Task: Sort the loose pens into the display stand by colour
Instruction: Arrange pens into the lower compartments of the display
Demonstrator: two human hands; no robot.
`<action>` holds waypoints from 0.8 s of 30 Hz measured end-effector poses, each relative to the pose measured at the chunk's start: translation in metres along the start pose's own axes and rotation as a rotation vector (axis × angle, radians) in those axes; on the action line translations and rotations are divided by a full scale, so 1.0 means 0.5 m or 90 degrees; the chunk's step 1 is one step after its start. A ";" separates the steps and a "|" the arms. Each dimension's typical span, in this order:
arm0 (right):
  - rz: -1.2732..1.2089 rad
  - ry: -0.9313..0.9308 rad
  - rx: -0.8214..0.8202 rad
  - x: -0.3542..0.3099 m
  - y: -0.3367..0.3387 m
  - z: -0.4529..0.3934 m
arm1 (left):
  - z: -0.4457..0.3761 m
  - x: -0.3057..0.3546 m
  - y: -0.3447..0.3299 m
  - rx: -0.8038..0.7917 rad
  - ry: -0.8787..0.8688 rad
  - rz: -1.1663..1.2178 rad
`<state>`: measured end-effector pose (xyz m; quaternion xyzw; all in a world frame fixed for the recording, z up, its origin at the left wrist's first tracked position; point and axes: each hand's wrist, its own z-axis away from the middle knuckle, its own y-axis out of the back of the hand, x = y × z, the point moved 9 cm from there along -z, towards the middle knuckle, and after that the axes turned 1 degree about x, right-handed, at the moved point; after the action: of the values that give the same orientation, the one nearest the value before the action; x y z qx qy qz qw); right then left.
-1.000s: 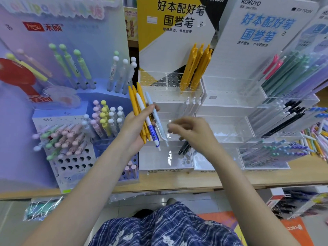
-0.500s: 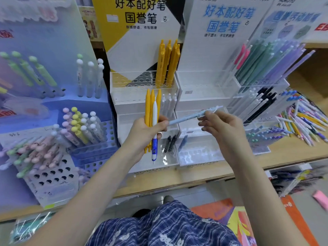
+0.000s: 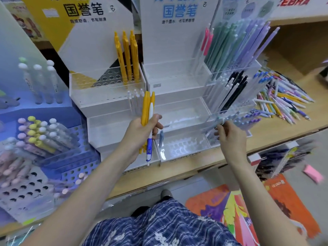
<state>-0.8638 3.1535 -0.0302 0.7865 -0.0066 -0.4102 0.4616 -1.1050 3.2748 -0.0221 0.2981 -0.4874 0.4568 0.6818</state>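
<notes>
Slim yellow plastic pens (image 3: 145, 107) and a white pen with a blue grip (image 3: 150, 132) are seen at centre frame. A blue-and-white checked fabric garment (image 3: 159, 226) is seen at bottom centre.

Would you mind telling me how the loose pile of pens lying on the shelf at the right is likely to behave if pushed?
The loose pens look slim, rigid and round-barrelled, so they would probably roll or fan apart rather than bend. They lie criss-crossed on the smooth wooden shelf, so a push would likely scatter several at once. They are probably light.
</notes>
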 end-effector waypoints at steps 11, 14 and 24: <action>0.197 0.002 -0.131 -0.006 -0.108 -0.014 | -0.011 -0.023 -0.032 -0.037 0.026 0.007; 0.242 -0.009 -0.162 -0.011 -0.107 -0.017 | -0.006 -0.029 -0.049 -0.089 0.042 0.035; -0.306 -0.057 -0.210 -0.179 -0.029 0.011 | 0.022 -0.030 -0.086 -0.236 0.068 0.021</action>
<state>-0.9321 3.1924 0.0152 0.6612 0.2264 -0.5373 0.4720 -1.0719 3.2429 -0.0306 0.1346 -0.5314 0.3853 0.7424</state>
